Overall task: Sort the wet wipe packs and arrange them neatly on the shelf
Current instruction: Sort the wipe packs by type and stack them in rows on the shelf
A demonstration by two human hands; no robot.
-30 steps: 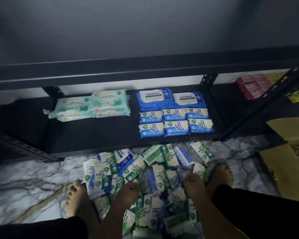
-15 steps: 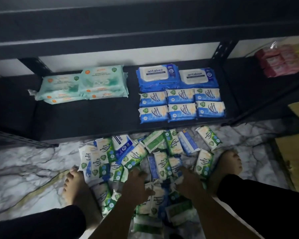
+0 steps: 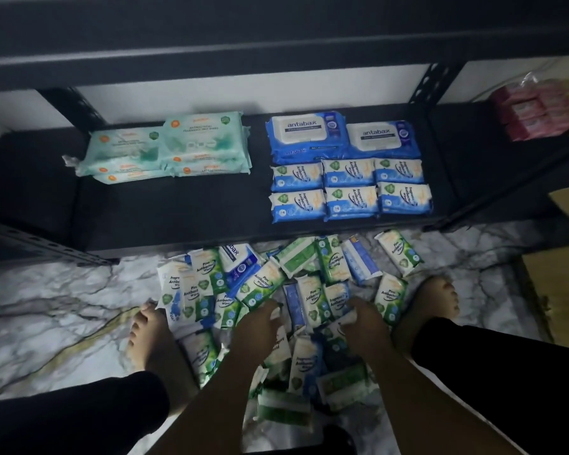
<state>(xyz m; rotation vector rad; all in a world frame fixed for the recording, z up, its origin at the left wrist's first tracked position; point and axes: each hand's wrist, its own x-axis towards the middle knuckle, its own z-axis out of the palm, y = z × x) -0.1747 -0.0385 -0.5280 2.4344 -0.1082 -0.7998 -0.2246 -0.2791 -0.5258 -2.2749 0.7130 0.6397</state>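
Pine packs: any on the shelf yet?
No, the Pine packs all lie on the floor; the shelf holds only teal packs and blue packs.

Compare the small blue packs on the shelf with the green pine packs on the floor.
The small blue packs are blue and white; the green pine packs green and white. The blue ones lie in two neat rows on the shelf; the green ones jumbled on the floor. Both read Antibacterial Wipes.
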